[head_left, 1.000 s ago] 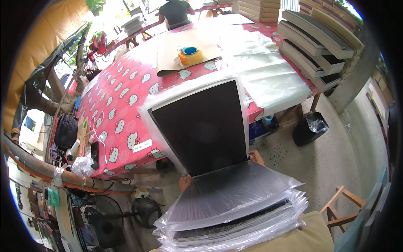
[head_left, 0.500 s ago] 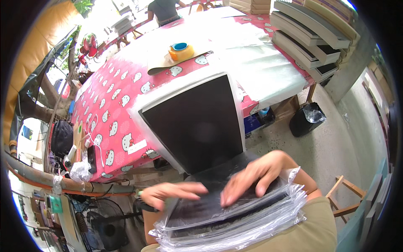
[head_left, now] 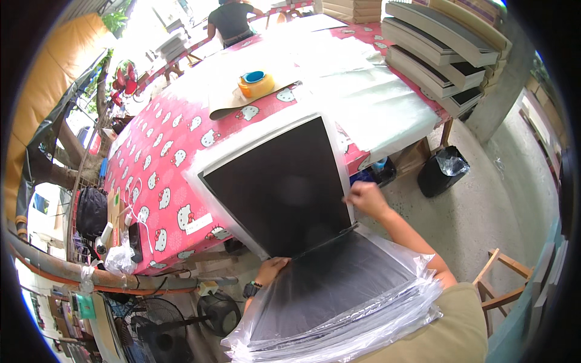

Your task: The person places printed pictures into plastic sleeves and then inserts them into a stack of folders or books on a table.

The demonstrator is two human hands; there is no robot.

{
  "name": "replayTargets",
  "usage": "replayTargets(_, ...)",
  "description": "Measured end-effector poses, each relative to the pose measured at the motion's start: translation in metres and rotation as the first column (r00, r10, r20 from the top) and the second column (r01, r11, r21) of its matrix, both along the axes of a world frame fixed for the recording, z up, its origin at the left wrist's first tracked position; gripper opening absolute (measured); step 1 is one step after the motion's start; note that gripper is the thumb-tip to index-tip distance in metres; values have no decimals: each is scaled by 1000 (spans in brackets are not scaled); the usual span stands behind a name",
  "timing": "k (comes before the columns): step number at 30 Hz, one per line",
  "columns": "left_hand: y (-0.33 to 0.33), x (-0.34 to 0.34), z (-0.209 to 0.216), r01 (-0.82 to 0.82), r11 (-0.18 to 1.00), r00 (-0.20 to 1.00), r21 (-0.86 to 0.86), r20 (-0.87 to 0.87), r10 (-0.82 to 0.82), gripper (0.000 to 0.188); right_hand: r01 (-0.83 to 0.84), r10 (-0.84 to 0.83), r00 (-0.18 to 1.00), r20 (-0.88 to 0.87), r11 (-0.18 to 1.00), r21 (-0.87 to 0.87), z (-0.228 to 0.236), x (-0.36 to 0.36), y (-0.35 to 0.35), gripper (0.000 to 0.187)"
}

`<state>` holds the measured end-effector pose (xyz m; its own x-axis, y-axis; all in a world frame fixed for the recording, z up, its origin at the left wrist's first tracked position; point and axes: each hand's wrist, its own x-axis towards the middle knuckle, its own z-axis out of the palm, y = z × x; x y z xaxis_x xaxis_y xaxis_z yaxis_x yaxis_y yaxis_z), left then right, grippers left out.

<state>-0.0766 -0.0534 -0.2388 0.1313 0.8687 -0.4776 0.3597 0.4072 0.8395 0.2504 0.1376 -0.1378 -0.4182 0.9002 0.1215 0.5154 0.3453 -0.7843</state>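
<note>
A flat black panel (head_left: 275, 181) with a pale border lies in front of me, its far part over the table's near edge. Its lower edge meets the mouth of a clear plastic sleeve (head_left: 327, 278), the top one of a stack of sleeves (head_left: 339, 330) on my lap. At the panel's lower left corner, my left hand (head_left: 273, 270) is closed on the sleeve's edge, its fingers partly hidden. My right hand (head_left: 367, 198) is beside the panel's right edge with its fingers curled together, slightly blurred. Whatever it may pinch there is too small to make out.
A pink patterned table (head_left: 163, 175) carries tape rolls (head_left: 257, 83) on a curled board, white sheets (head_left: 381, 103) and thick stacked books (head_left: 442, 54). A black bin (head_left: 443, 171) stands right, fans (head_left: 158, 327) lower left. Another person (head_left: 232, 24) is at the far end.
Both hands were over the sleeve stack, fingers spread. My left hand has gone to the panel's lower left corner; my right has moved up to its right edge and curled. The top sleeve now lies smoother.
</note>
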Motion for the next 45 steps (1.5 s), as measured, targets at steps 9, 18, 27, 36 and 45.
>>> replayTargets(9, -9, 13, -7, -316, 948, 923, -44, 220, 317, 27, 443, -439, 889, -133, 748, 494, -3, 48, 72, 30)
replayTargets(18, -8, 14, -7, -329, 943, 914, -44, 238, 329, 28, 292, -283, 907, -311, 956, -19, 23, 90, 115, 8)
replayTargets(27, -9, 11, -27, -342, 939, 913, 29, 245, 325, 27, 273, -362, 741, -566, 932, -238, 42, 102, 146, 8)
replayTargets(36, -10, 12, -5, -286, 951, 957, 116, 90, 277, 28, 567, -542, 819, -186, 717, 405, 79, 79, 144, 12)
replayTargets(45, 37, 41, 238, -279, 400, 924, 873, 130, 359, 76, -74, 239, 898, -370, 910, 407, 221, 3, -7, 20)
